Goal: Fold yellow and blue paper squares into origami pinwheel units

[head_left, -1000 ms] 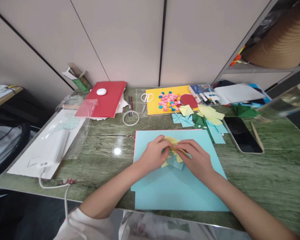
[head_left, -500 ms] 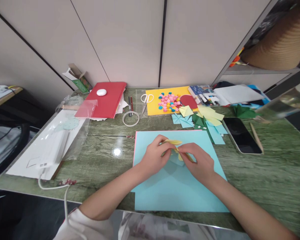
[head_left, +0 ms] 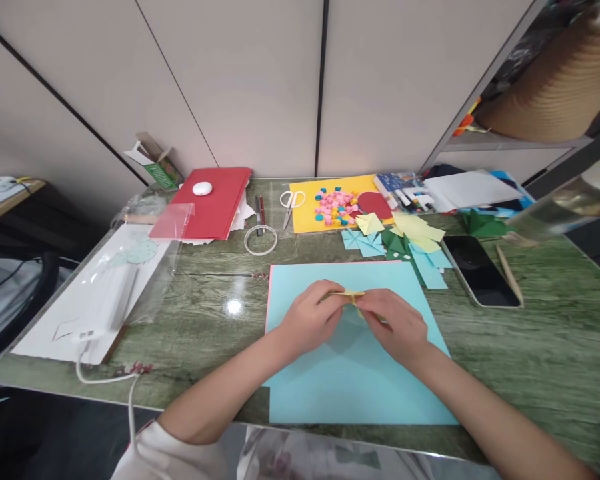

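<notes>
Both my hands pinch one small piece of folded yellow paper [head_left: 353, 295] above a large light-blue sheet [head_left: 350, 387]. My left hand [head_left: 310, 319] grips its left end between thumb and fingers. On the right end, my right hand [head_left: 397, 327] is closed, its fingertips close to the left ones. Much of the yellow paper is hidden behind the fingers. Beyond the sheet lie folded light-blue paper pieces [head_left: 370, 245], pale yellow papers [head_left: 420, 228] and dark green folded paper [head_left: 396, 245].
White-handled scissors [head_left: 292, 200] and a roll of tape [head_left: 261, 240] lie behind the sheet. Pink, blue and yellow pompoms [head_left: 336, 205] sit on yellow paper [head_left: 303, 225]. At right is a phone [head_left: 481, 270]; at left, a red folder [head_left: 213, 213] and a white power strip [head_left: 107, 303].
The yellow paper has been turned flatter and now shows as a thin edge. My left fingers have lowered slightly; both hands keep hold of it.
</notes>
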A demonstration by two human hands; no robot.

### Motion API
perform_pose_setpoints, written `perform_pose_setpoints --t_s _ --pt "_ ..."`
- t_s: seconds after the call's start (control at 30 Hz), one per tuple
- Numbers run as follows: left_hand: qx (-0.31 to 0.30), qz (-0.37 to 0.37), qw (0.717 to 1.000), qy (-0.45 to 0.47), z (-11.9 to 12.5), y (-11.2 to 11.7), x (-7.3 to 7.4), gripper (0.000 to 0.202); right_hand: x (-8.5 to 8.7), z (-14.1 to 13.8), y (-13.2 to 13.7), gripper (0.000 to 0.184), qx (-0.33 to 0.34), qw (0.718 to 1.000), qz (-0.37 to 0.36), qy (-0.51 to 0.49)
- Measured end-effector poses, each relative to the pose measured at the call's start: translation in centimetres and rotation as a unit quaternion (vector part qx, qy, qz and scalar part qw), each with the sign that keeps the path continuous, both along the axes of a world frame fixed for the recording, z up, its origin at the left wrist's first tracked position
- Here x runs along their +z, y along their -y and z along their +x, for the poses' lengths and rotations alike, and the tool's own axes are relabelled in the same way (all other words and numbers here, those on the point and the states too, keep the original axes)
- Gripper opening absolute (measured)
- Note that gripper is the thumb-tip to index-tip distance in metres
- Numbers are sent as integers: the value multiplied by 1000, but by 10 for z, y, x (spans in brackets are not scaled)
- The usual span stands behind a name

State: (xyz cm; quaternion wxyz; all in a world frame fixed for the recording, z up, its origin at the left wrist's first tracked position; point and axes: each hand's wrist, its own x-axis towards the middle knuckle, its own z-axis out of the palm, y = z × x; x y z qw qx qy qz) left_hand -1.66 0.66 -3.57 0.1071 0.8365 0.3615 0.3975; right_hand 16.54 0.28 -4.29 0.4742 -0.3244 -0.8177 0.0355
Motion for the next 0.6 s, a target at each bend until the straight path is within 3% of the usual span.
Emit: perform_pose_setpoints --t_s 0.4,0.6 --pt "37 -45 998 6 3 2 4 14 3 0 1 23 6 998 -53 -21" --pt "66 -35 997 15 6 4 -1 37 -1 -3 2 28 1 998 -57 -24"
